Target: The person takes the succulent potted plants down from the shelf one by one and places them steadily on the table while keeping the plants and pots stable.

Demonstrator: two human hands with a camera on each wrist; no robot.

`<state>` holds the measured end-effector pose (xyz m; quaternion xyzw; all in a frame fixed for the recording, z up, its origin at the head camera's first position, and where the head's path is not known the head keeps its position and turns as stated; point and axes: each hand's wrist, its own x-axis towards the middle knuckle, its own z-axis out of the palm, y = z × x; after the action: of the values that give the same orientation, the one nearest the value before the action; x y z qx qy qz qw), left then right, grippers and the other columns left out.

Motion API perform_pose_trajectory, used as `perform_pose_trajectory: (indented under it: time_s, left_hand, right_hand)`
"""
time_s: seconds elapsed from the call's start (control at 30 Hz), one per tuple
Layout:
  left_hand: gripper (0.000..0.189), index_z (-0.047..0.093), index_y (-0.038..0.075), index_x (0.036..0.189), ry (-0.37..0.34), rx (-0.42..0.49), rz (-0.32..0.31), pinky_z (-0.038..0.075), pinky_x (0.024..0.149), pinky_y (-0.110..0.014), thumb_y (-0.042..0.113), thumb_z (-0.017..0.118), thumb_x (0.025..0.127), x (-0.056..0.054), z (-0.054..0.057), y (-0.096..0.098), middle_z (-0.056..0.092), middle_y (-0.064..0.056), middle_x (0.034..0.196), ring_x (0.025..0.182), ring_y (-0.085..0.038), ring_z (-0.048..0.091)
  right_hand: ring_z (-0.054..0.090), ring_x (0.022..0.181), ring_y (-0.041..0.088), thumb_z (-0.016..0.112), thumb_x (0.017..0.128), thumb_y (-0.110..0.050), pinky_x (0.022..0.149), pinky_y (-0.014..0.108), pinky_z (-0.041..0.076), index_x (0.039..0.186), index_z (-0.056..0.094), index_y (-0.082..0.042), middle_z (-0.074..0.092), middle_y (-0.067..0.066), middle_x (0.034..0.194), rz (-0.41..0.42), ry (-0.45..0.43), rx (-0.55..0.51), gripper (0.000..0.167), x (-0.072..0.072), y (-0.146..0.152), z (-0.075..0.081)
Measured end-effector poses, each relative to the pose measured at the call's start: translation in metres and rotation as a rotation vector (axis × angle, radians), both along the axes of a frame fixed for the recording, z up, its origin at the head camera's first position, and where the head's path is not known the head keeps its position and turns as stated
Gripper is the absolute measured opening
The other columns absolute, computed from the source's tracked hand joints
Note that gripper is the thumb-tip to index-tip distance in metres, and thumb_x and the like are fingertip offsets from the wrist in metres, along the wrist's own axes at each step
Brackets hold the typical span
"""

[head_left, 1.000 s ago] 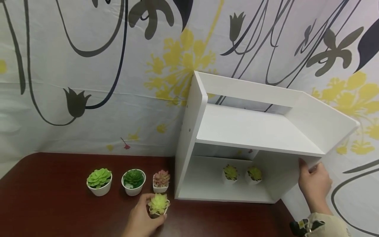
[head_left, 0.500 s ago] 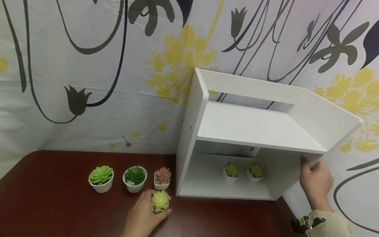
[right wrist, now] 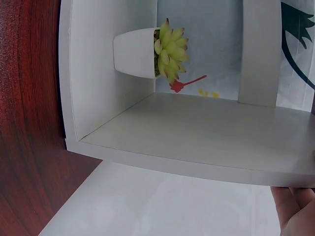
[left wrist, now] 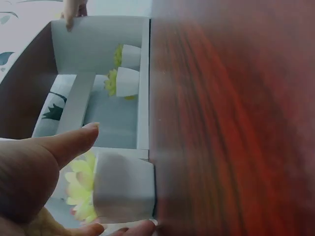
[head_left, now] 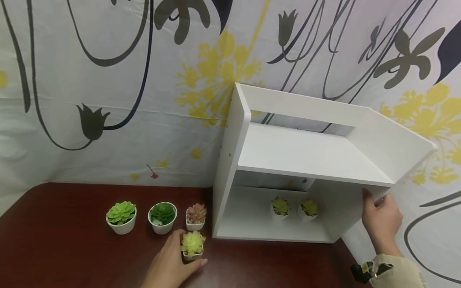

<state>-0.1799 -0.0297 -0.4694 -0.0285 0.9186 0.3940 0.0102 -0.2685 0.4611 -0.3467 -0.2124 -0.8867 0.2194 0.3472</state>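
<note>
Apparently, the yellow plant [head_left: 192, 243] has been stood upright on the table [head_left: 72, 248], near the front left corner of the shelf [head_left: 281, 152]. It is flanked by the left hand [head_left: 168, 260]: in the left wrist view the thumb is held clear of the pot and the other fingers are laid along its opposite side, so the grasp is wide and no firm pinch is shown. A second ago the plant was tilted slightly and the thumb was kept closer to it; from this, its placing may be judged nearly finished. Just beside the shelf's left side the pink plant [head_left: 196, 214] is set, with the dark plant [head_left: 162, 216] and the green plant [head_left: 121, 216] lined up farther left. Inside the shelf, two small plants [head_left: 279, 207] are stood toward its right side, which is gripped by the right hand [head_left: 383, 220]. Its fingers are partly hidden behind the panel and cut off in the right wrist view; whether the pot is touched by the left fingertips cannot be told.
</note>
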Motion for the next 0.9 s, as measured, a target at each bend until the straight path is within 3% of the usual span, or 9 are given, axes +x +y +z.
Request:
perform_pose_trajectory:
  time_s: [0.13,0.3,0.37,0.43,0.53,0.6,0.7,0.9]
  left_hand:
    - [0.094,0.045,0.007,0.131,-0.06,-0.053,0.033,0.054,0.07,-0.046,0.06,0.088,0.066,0.007,0.007,-0.001,0.056,-0.01,0.114,0.097,-0.024,0.064]
    - [0.074,0.045,0.015,0.116,-0.047,-0.122,0.068,0.04,0.056,-0.032,0.062,0.083,0.072,0.019,0.019,-0.002,0.049,0.0,0.098,0.076,-0.013,0.051]
    - [0.061,0.049,0.018,0.107,-0.032,-0.118,0.008,0.038,0.057,-0.03,0.061,0.08,0.076,0.022,0.022,-0.001,0.048,0.003,0.093,0.073,-0.009,0.047]
    - [0.047,0.053,0.022,0.099,-0.004,-0.08,-0.114,0.038,0.058,-0.027,0.058,0.077,0.082,0.024,0.024,0.001,0.05,0.008,0.091,0.071,-0.005,0.045]
    - [0.031,0.059,0.024,0.09,0.026,0.056,-0.327,0.038,0.057,-0.024,0.051,0.074,0.088,0.024,0.026,0.012,0.055,0.011,0.086,0.067,0.001,0.044]
    - [0.027,0.062,0.024,0.09,0.016,0.144,-0.427,0.039,0.058,-0.023,0.048,0.073,0.089,0.021,0.029,0.025,0.058,0.012,0.086,0.068,0.002,0.045]
    - [0.025,0.065,0.024,0.095,0.004,0.218,-0.467,0.041,0.06,-0.022,0.046,0.074,0.088,0.016,0.033,0.05,0.06,0.011,0.089,0.072,0.003,0.049]
    - [0.035,0.065,0.015,0.113,0.002,0.382,-0.479,0.05,0.069,-0.022,0.033,0.078,0.087,0.005,0.036,0.096,0.066,0.002,0.104,0.082,-0.004,0.06]
  right_hand:
    - [0.059,0.079,0.045,0.052,0.102,-0.037,0.054,0.035,0.031,0.108,0.059,0.008,0.066,0.036,0.096,-0.008,-0.002,0.003,0.045,0.003,0.002,0.0]
    - [0.06,0.081,0.045,0.053,0.102,-0.036,0.055,0.034,0.031,0.108,0.059,0.007,0.066,0.035,0.098,-0.006,0.008,0.004,0.044,0.004,0.001,0.0]
    - [0.061,0.082,0.046,0.053,0.102,-0.035,0.054,0.034,0.032,0.108,0.058,0.007,0.066,0.035,0.098,0.0,0.009,0.007,0.043,0.004,0.001,0.0]
    - [0.061,0.079,0.046,0.053,0.102,-0.035,0.054,0.034,0.031,0.104,0.058,0.007,0.066,0.034,0.094,0.004,0.016,0.015,0.042,0.003,0.0,0.0]
    - [0.059,0.072,0.043,0.054,0.102,-0.035,0.051,0.033,0.03,0.099,0.057,0.006,0.065,0.033,0.087,0.003,0.021,0.022,0.041,0.003,-0.001,0.001]
    - [0.057,0.07,0.043,0.055,0.101,-0.035,0.051,0.034,0.03,0.096,0.056,0.005,0.064,0.031,0.084,0.001,0.029,0.023,0.041,0.002,0.0,0.002]
    - [0.057,0.074,0.044,0.054,0.102,-0.035,0.053,0.036,0.031,0.096,0.055,0.005,0.063,0.032,0.085,0.011,0.035,0.021,0.04,0.002,0.0,0.002]
    - [0.059,0.076,0.045,0.054,0.102,-0.034,0.052,0.035,0.032,0.1,0.056,0.006,0.064,0.033,0.088,0.015,0.023,0.019,0.04,0.002,0.0,0.0]
